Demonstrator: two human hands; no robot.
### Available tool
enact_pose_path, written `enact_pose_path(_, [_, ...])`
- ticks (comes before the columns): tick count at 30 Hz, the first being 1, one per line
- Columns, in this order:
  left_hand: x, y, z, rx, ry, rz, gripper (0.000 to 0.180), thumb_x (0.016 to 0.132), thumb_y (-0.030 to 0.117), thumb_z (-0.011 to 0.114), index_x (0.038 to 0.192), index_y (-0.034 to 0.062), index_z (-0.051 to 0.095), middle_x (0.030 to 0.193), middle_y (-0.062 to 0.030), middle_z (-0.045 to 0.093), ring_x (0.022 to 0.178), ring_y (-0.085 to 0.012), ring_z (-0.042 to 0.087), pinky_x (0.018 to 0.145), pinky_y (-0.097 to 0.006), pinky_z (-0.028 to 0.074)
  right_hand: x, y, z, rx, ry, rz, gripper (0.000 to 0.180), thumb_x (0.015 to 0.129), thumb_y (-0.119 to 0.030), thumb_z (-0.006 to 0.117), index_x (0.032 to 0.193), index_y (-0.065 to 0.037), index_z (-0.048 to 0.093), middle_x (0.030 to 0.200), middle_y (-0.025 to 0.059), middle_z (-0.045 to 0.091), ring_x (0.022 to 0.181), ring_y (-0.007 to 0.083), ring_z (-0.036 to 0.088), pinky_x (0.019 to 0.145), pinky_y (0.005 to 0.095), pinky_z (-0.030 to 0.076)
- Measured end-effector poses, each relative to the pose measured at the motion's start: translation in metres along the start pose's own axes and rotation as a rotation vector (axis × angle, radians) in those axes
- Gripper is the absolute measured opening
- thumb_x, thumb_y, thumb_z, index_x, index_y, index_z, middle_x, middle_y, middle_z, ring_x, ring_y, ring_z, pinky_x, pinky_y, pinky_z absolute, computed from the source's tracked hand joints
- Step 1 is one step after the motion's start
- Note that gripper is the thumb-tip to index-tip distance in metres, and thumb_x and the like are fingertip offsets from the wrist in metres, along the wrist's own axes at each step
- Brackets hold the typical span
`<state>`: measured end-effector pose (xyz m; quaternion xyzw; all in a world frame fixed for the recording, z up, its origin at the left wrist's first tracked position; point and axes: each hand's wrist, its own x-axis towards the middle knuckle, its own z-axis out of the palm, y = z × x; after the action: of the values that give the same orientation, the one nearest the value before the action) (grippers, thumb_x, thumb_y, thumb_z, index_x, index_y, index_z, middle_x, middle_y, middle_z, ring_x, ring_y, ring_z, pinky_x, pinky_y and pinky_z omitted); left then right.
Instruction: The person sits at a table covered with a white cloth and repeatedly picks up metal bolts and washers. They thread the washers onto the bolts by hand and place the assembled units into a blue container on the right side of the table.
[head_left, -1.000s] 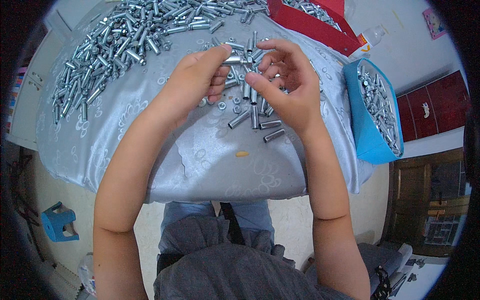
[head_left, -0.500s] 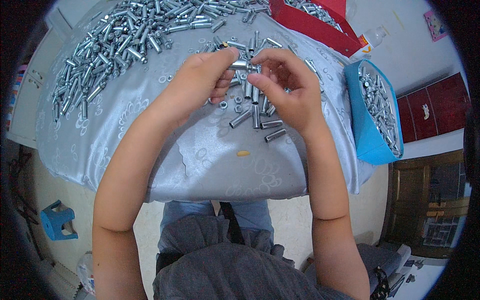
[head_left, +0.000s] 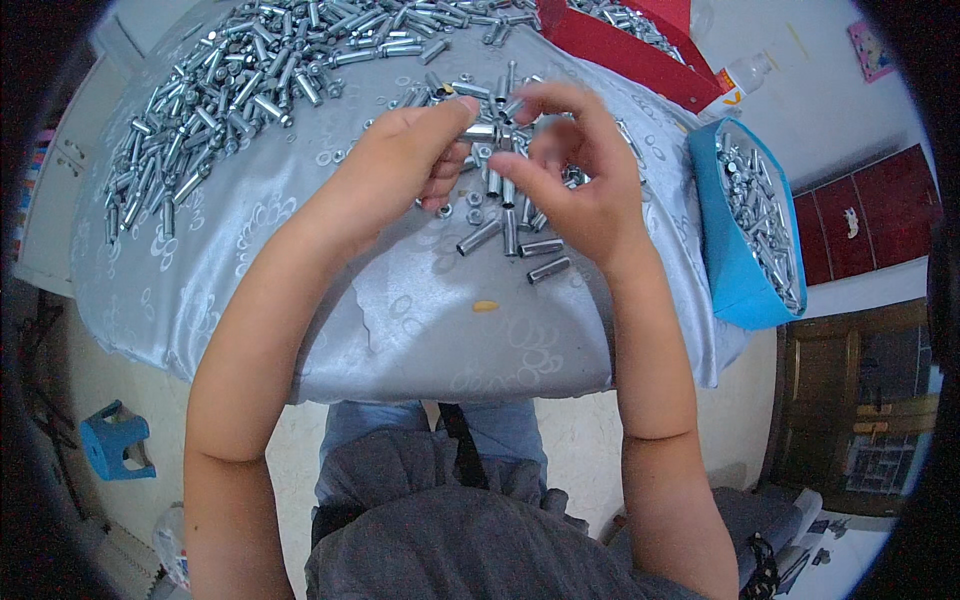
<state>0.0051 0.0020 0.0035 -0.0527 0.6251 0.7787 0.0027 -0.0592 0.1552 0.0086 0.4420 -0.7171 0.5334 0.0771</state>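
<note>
Silver-grey, cloth-covered bench (head_left: 420, 350), loose shiny metal tubes (head_left: 548, 270), left hand (head_left: 415, 148) pinching a shiny cylindrical metal bolt (head_left: 482, 132) just beyond, right hand (head_left: 598, 175) spread beside its end, heaped silver bolts (head_left: 250, 90), red box (head_left: 640, 65) at the far side.

The left hand (head_left: 412, 150) grips, fingers (head_left: 442, 182) curled, while the right hand (head_left: 595, 180) cups loosely, thumb (head_left: 528, 182) and forefinger (head_left: 560, 95) apart.

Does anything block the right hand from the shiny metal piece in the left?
Nothing visible. The right hand is open beside the free end of the metal sleeve that the left hand holds. Loose sleeves lie on the tablecloth below, not between them.
</note>
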Motion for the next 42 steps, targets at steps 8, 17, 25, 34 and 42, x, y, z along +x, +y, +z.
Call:
enact_pose_path(8, [0.0, 0.0, 0.001, 0.032, 0.02, -0.016, 0.037, 0.087, 0.037, 0.044, 0.059, 0.0133, 0.036, 0.052, 0.0055, 0.029, 0.044, -0.0063, 0.026, 0.042, -0.024, 0.023, 0.0, 0.001, -0.001, -0.028, -0.049, 0.005, 0.023, 0.069, -0.014, 0.069, 0.087, -0.005, 0.058, 0.074, 0.003, 0.055, 0.056, 0.0077, 0.05, 0.049, 0.0204, 0.039])
enact_pose_path(17, [0.001, 0.001, -0.005, -0.013, -0.048, -0.03, 0.035, 0.086, 0.036, 0.047, 0.063, 0.0092, 0.045, 0.055, 0.0042, 0.038, 0.046, -0.0062, 0.033, 0.044, -0.022, 0.029, -0.001, -0.002, -0.003, -0.029, -0.126, -0.004, 0.02, 0.073, -0.016, 0.066, 0.085, -0.004, 0.056, 0.072, 0.0064, 0.053, 0.056, 0.0122, 0.05, 0.051, 0.0236, 0.041])
enact_pose_path(25, [-0.002, 0.0, -0.005, 0.281, -0.091, 0.154, 0.037, 0.087, 0.034, 0.046, 0.063, 0.0058, 0.05, 0.055, 0.004, 0.039, 0.051, -0.0042, 0.033, 0.047, -0.021, 0.029, -0.006, 0.01, 0.0, 0.057, -0.242, 0.075, 0.024, 0.085, -0.025, 0.05, 0.077, -0.003, 0.053, 0.063, 0.0066, 0.047, 0.059, 0.0103, 0.048, 0.052, 0.0254, 0.039])
enact_pose_path(34, [-0.006, 0.003, -0.001, 0.402, -0.068, 0.238, 0.036, 0.087, 0.032, 0.046, 0.076, -0.0002, 0.058, 0.057, 0.0026, 0.043, 0.056, -0.0054, 0.039, 0.05, -0.023, 0.034, -0.003, 0.005, 0.003, 0.435, -0.061, 0.328, 0.035, 0.088, -0.031, 0.047, 0.066, -0.004, 0.052, 0.052, -0.0012, 0.044, 0.045, 0.0052, 0.041, 0.042, 0.0201, 0.033])
enact_pose_path(42, [-0.012, 0.0, -0.007, 0.647, -0.724, -0.038, 0.031, 0.087, 0.031, 0.048, 0.093, 0.0019, 0.058, 0.062, 0.0023, 0.049, 0.052, -0.0065, 0.045, 0.046, -0.023, 0.037, 0.005, 0.017, -0.007, 0.392, 0.178, 0.402, 0.033, 0.086, -0.028, 0.051, 0.065, -0.002, 0.054, 0.048, -0.0001, 0.046, 0.041, 0.0059, 0.041, 0.04, 0.0202, 0.031])
